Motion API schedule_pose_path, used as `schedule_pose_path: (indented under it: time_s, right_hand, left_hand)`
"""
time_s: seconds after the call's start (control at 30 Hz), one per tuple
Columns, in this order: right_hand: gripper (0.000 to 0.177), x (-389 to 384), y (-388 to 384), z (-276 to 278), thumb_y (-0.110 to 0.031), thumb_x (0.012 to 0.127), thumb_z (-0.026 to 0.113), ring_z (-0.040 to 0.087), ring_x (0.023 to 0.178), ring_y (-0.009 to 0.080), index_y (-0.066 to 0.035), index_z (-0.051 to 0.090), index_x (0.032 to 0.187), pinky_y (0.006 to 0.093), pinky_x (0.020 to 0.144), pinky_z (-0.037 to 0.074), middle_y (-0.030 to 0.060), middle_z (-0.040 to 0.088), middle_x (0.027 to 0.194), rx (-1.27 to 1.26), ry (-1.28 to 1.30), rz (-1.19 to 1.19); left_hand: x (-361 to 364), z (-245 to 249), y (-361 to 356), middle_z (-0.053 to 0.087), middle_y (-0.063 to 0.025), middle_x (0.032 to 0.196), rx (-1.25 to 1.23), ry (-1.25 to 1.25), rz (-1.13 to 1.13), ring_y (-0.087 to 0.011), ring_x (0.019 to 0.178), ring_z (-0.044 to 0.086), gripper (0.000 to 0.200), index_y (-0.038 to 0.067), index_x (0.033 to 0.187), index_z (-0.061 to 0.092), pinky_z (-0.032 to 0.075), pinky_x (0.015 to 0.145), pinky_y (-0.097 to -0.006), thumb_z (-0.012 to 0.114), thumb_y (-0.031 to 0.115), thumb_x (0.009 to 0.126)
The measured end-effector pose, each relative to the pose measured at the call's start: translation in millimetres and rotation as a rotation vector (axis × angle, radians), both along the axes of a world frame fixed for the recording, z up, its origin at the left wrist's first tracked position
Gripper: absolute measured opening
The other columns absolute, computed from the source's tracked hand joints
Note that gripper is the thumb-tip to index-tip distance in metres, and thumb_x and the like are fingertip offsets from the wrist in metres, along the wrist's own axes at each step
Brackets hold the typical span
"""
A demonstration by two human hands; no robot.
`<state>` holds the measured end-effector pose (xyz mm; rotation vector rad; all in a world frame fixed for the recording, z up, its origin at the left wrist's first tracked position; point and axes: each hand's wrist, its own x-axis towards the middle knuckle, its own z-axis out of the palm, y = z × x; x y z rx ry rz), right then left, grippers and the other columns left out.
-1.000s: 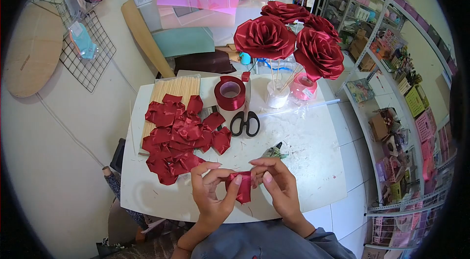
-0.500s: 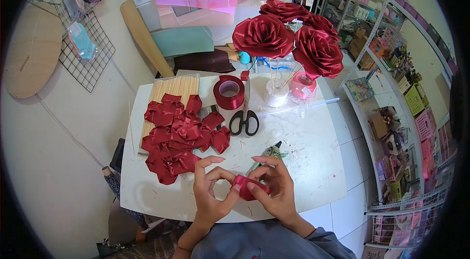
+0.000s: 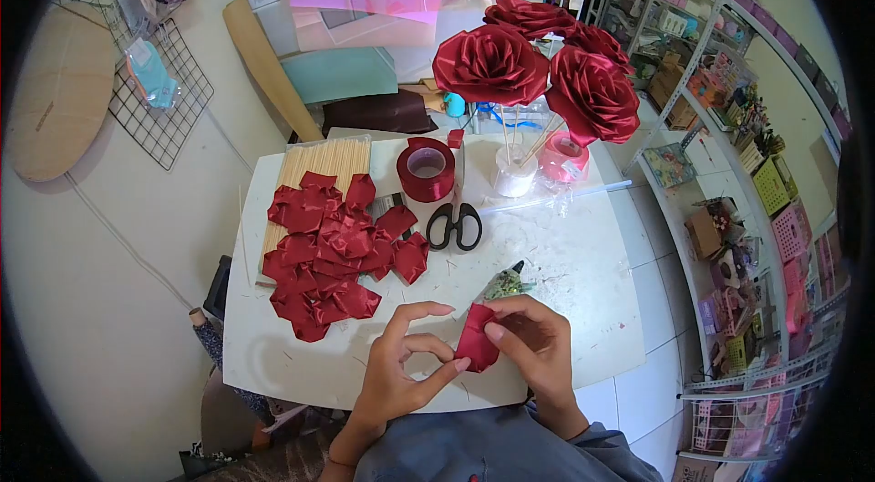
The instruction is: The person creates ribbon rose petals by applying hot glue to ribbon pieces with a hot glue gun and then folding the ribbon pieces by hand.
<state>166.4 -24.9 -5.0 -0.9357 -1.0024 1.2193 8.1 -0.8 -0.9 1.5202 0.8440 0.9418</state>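
Note:
Over the front of the white table, a dark red satin ribbon petal (image 3: 476,343) is held up between both hands. My left hand (image 3: 407,359) pinches its lower left corner between thumb and fingers, with the index finger raised. My right hand (image 3: 536,345) grips its upper right side, thumb on the front face. Just behind the hands lies a glue gun (image 3: 504,283), partly hidden by the right hand and the petal. A pile of similar red petals (image 3: 333,254) spreads to the left, partly over a bundle of thin wooden sticks (image 3: 319,163).
Black-handled scissors (image 3: 455,227) lie beside a red ribbon roll (image 3: 427,169) on the white table (image 3: 583,300). Several red ribbon roses (image 3: 492,65) stand on sticks in a white holder (image 3: 516,174), with a pink roll (image 3: 565,158) alongside. Loaded shelves (image 3: 729,236) line the right.
The petal has turned from lying sideways to standing more upright, showing its broad face. My right hand has shifted slightly right; the left thumb and fingers now pinch its lower corner.

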Motion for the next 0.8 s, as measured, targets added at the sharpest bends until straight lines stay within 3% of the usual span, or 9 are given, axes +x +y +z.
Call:
schedule_pose_path:
  time_s: [0.1, 0.2, 0.3, 0.37, 0.5, 0.63, 0.8]
  right_hand:
    - [0.016, 2.2, 1.9, -1.2, 0.005, 0.076, 0.055, 0.053, 0.083, 0.013, 0.003, 0.057, 0.091, 0.0247, 0.075, 0.043, 0.0077, 0.055, 0.085, 0.033, -0.04, -0.006]
    - [0.016, 2.3, 0.9, 1.4, 0.005, 0.075, 0.055, 0.053, 0.08, 0.0132, 0.002, 0.059, 0.09, 0.0231, 0.071, 0.044, 0.0086, 0.056, 0.084, 0.032, -0.059, -0.007]
    - [0.018, 1.2, 1.3, -0.1, 0.008, 0.073, 0.055, 0.054, 0.076, 0.0136, 0.001, 0.061, 0.089, 0.0218, 0.067, 0.044, 0.0095, 0.056, 0.082, 0.075, -0.122, -0.014]
    - [0.019, 0.4, 1.4, 0.1, 0.009, 0.072, 0.055, 0.054, 0.075, 0.0132, 0.001, 0.061, 0.088, 0.0218, 0.066, 0.043, 0.0094, 0.056, 0.081, 0.112, -0.169, -0.029]
    - [0.024, 0.1, 1.8, -1.9, 0.01, 0.066, 0.058, 0.054, 0.07, 0.0133, -0.002, 0.063, 0.086, 0.0212, 0.061, 0.043, 0.0087, 0.056, 0.077, 0.273, -0.335, -0.092]
    - [0.026, -2.4, 0.7, 2.8, 0.011, 0.058, 0.058, 0.054, 0.066, 0.0154, -0.002, 0.065, 0.079, 0.0234, 0.058, 0.042, 0.0087, 0.055, 0.071, 0.315, -0.455, -0.119]
    - [0.032, -1.9, 3.0, 2.0, 0.006, 0.049, 0.058, 0.053, 0.06, 0.0162, -0.008, 0.067, 0.077, 0.0247, 0.053, 0.043, 0.0061, 0.055, 0.069, 0.617, -0.71, -0.202]
  left_hand:
    - [-1.8, 4.7, 0.1, 0.057, -0.0058, 0.06, -0.07, -0.021, 0.008, -0.0095, 0.064, 0.057, 0.054, -0.003, 0.108, 0.037, 0.039, 0.07, -0.0198, 0.065, -0.005, 0.061]
    - [-8.1, 5.5, 4.4, 0.059, -0.0083, 0.067, -0.075, 0.031, -0.09, -0.0119, 0.068, 0.057, 0.063, -0.004, 0.112, 0.036, 0.04, 0.072, -0.022, 0.069, 0.0, 0.058]
    - [-11.0, 3.9, 8.2, 0.06, -0.0088, 0.08, -0.078, -0.019, -0.194, -0.0144, 0.074, 0.058, 0.069, 0.003, 0.117, 0.035, 0.043, 0.075, -0.0261, 0.073, 0.007, 0.059]
    - [-9.6, 9.0, 4.9, 0.059, -0.0096, 0.086, -0.243, -0.242, -0.197, -0.0177, 0.077, 0.058, 0.076, 0.003, 0.118, 0.034, 0.045, 0.077, -0.0297, 0.076, 0.007, 0.055]
    - [-9.0, 16.3, 3.2, 0.058, -0.0123, 0.09, -0.234, -0.245, -0.218, -0.017, 0.079, 0.058, 0.073, 0.003, 0.12, 0.033, 0.046, 0.075, -0.028, 0.073, 0.002, 0.058]
    - [-7.0, 8.4, 1.9, 0.06, -0.014, 0.085, -0.344, -0.24, -0.087, -0.0142, 0.078, 0.059, 0.061, 0.002, 0.118, 0.035, 0.048, 0.071, -0.0235, 0.065, -0.005, 0.066]
    - [-7.5, 8.6, 0.3, 0.061, -0.0135, 0.081, -0.358, -0.206, -0.047, -0.0129, 0.076, 0.059, 0.054, 0.001, 0.116, 0.038, 0.047, 0.071, -0.0225, 0.062, -0.006, 0.069]
